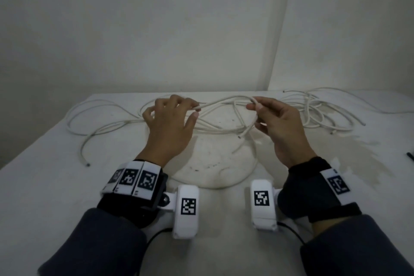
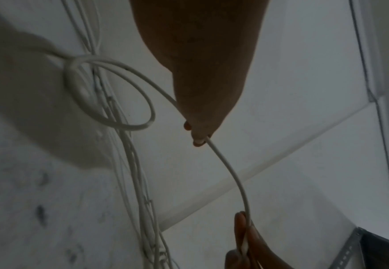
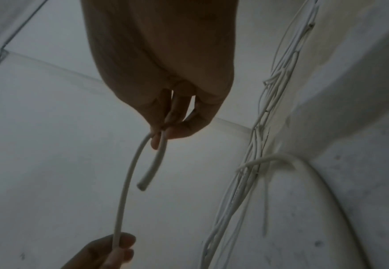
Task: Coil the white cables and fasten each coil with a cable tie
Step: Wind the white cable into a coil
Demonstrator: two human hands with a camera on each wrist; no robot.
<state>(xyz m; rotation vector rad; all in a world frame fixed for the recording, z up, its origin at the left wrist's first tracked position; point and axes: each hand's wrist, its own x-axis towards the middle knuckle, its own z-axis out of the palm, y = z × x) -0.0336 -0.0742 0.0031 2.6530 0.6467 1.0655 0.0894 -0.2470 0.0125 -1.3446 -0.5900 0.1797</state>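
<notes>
A white cable (image 1: 221, 102) spans the air between my two hands above the table. My left hand (image 1: 196, 110) pinches it between thumb and forefinger, the other fingers spread. My right hand (image 1: 253, 104) pinches it near its end, and in the right wrist view a short free end (image 3: 142, 185) hangs below those fingers (image 3: 177, 131). From the left wrist, the cable (image 2: 234, 176) runs from my left fingertips (image 2: 199, 141) down to the right hand (image 2: 240, 229). Behind the left hand it curls into a loop (image 2: 128, 128).
Several loose white cables lie tangled across the far half of the white table (image 1: 67, 186), spreading left (image 1: 100, 119) and right (image 1: 313, 107). A small black item (image 1: 410, 155) lies at the right edge. A wall stands close behind the table.
</notes>
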